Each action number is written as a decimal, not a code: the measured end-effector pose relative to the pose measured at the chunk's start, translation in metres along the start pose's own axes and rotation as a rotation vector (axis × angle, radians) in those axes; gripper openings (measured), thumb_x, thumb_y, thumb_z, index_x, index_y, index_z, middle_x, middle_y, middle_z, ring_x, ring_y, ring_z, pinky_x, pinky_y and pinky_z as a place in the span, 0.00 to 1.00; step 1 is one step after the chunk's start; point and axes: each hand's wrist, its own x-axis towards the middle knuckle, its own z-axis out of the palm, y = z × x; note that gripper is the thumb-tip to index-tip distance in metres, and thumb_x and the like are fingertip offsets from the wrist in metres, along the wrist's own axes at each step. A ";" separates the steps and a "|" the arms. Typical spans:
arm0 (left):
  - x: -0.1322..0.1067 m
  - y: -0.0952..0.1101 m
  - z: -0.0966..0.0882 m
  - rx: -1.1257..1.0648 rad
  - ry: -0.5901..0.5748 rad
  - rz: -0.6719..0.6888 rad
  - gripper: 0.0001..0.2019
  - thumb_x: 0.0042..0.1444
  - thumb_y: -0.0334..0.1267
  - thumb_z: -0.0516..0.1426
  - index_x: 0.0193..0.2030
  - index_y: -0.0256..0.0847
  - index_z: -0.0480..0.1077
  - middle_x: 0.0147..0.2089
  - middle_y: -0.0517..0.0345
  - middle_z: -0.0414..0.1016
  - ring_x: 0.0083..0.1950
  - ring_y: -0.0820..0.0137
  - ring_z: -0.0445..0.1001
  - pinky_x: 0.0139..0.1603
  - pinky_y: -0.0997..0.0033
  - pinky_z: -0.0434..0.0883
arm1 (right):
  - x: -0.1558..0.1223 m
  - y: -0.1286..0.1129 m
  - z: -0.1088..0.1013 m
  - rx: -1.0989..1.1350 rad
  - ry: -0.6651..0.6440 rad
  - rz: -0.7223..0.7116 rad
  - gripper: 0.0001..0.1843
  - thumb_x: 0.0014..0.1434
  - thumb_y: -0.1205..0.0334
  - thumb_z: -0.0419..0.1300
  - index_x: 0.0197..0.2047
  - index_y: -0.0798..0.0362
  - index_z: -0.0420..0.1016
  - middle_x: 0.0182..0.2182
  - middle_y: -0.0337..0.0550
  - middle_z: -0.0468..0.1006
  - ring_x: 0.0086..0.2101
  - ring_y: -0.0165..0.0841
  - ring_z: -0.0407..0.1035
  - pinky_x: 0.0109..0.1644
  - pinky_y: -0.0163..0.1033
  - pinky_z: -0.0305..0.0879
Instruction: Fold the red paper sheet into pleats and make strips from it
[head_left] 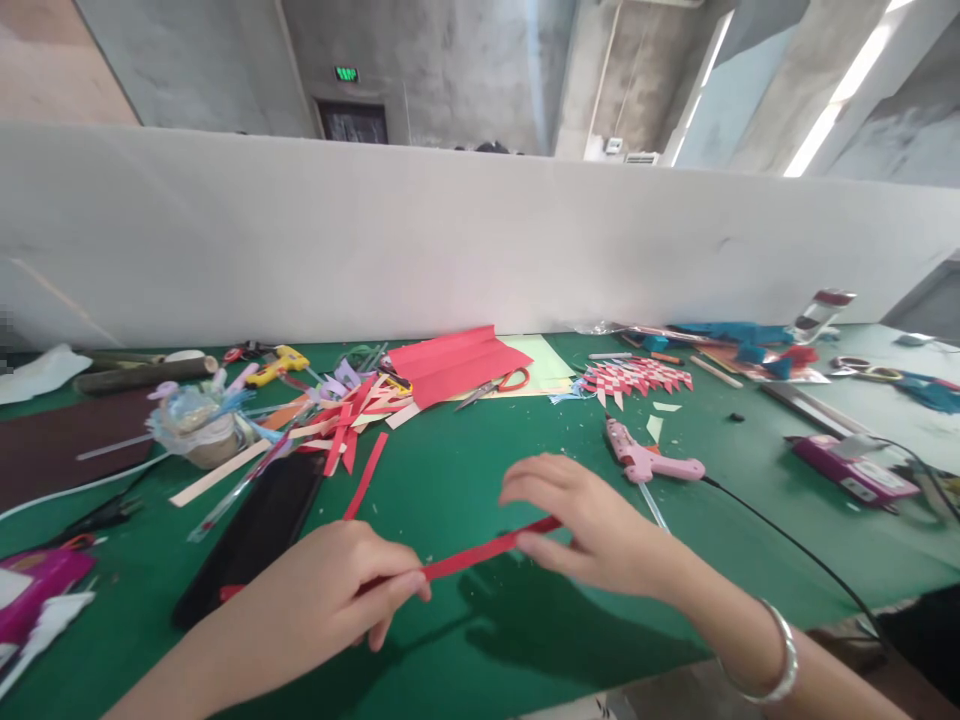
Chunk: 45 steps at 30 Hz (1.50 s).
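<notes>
"Watching from over there, what are you seeing in the left hand (pixel 379 585)?"

"It's pinching a red paper strip (pixel 472 558) between thumb and fingers, just above the green tabletop (pixel 435 480)."

"Which way is the strip lying?"

"Its long axis is running sideways, rising slightly from the left fingertips towards the right hand (pixel 581 520). The far end is sitting in the gap between the right thumb and fingers, so both hands are flanking it closely."

"Is the right hand clenching it?"

"No, its fingers are arching apart from the thumb, whose tip is seemingly touching the strip."

"And beyond?"

"A pink glue gun (pixel 645 460) is lying near the right hand, and another red piece (pixel 367 478) is slanting away past the left knuckles; the hand is hiding whether they're joining."
</notes>
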 end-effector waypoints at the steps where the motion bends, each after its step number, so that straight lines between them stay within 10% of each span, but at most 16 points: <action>1: 0.001 0.001 0.000 0.014 -0.003 0.009 0.22 0.63 0.46 0.43 0.24 0.43 0.69 0.21 0.66 0.73 0.29 0.75 0.69 0.35 0.79 0.62 | 0.003 -0.005 0.002 -0.001 -0.093 -0.020 0.07 0.61 0.63 0.49 0.34 0.52 0.66 0.33 0.43 0.72 0.35 0.31 0.65 0.42 0.36 0.57; 8: 0.012 0.011 0.008 0.340 0.203 0.148 0.13 0.62 0.39 0.44 0.39 0.47 0.70 0.32 0.64 0.75 0.31 0.71 0.68 0.31 0.73 0.58 | 0.019 -0.018 0.010 0.098 -0.369 0.012 0.14 0.64 0.61 0.46 0.28 0.53 0.64 0.22 0.35 0.66 0.22 0.24 0.53 0.26 0.30 0.46; 18: 0.032 0.007 0.038 0.856 0.597 0.543 0.13 0.54 0.26 0.44 0.21 0.41 0.60 0.14 0.64 0.60 0.15 0.73 0.54 0.23 0.69 0.51 | 0.027 -0.022 0.017 0.260 -0.392 -0.001 0.13 0.63 0.64 0.49 0.27 0.54 0.66 0.21 0.34 0.66 0.21 0.23 0.53 0.26 0.29 0.47; 30: 0.006 -0.049 -0.007 0.903 0.754 0.396 0.13 0.53 0.27 0.46 0.19 0.42 0.58 0.14 0.66 0.59 0.17 0.75 0.54 0.26 0.71 0.53 | 0.006 0.015 0.001 0.351 -0.251 0.159 0.15 0.63 0.63 0.46 0.27 0.55 0.66 0.19 0.33 0.64 0.21 0.22 0.56 0.27 0.27 0.52; 37: -0.013 -0.078 -0.038 0.898 0.810 -0.063 0.13 0.54 0.35 0.44 0.24 0.41 0.65 0.17 0.66 0.59 0.22 0.76 0.62 0.27 0.75 0.54 | 0.000 0.025 -0.011 0.176 -0.279 0.201 0.16 0.64 0.63 0.45 0.27 0.54 0.65 0.20 0.35 0.65 0.22 0.24 0.57 0.28 0.30 0.51; 41: 0.006 -0.044 -0.021 0.639 0.786 0.083 0.14 0.59 0.40 0.44 0.36 0.40 0.69 0.34 0.58 0.75 0.37 0.68 0.72 0.39 0.72 0.63 | 0.008 0.017 -0.002 0.102 -0.317 0.100 0.16 0.64 0.63 0.45 0.27 0.54 0.66 0.21 0.36 0.67 0.23 0.25 0.57 0.29 0.31 0.50; 45: 0.026 -0.004 0.001 0.293 0.423 0.189 0.13 0.59 0.45 0.49 0.45 0.45 0.68 0.38 0.60 0.75 0.37 0.71 0.71 0.35 0.76 0.64 | 0.018 0.010 0.007 0.058 -0.335 0.002 0.17 0.65 0.59 0.45 0.28 0.53 0.66 0.22 0.36 0.68 0.23 0.25 0.57 0.30 0.31 0.49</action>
